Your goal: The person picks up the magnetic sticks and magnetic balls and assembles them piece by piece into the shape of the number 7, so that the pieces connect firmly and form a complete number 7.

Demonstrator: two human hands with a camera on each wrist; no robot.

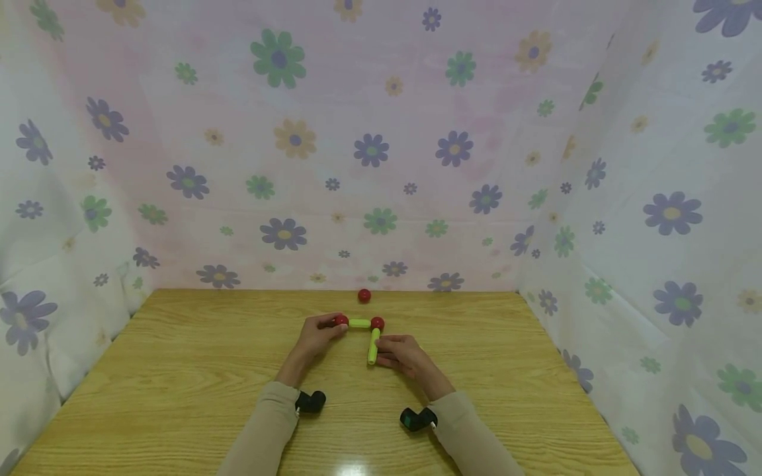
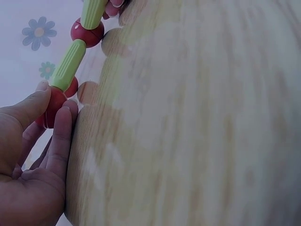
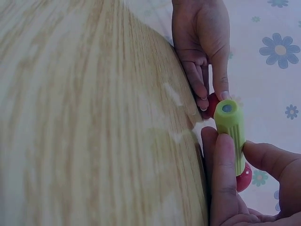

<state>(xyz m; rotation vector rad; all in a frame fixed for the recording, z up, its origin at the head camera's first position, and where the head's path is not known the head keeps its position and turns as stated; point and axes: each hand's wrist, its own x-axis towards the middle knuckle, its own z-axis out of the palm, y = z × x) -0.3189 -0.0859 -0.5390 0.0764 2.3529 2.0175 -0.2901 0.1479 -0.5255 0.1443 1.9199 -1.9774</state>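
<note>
Red-green chain [image 1: 360,323] toward the table's [image 1: 190,370] far edge

Head: left hand [image 1: 315,336] pinches an end ball [image 1: 341,320]; right hand [image 1: 403,355], the near rod [image 1: 372,349]. Left wrist: uneven pulling could detach the corner ball [image 2: 88,34]. Right wrist: tilting could unseat the rod.

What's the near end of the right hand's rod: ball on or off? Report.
Off: in the right wrist view, that end of the yellow-green rod shows a bare grey disc; a red ball sits opposite.
</note>
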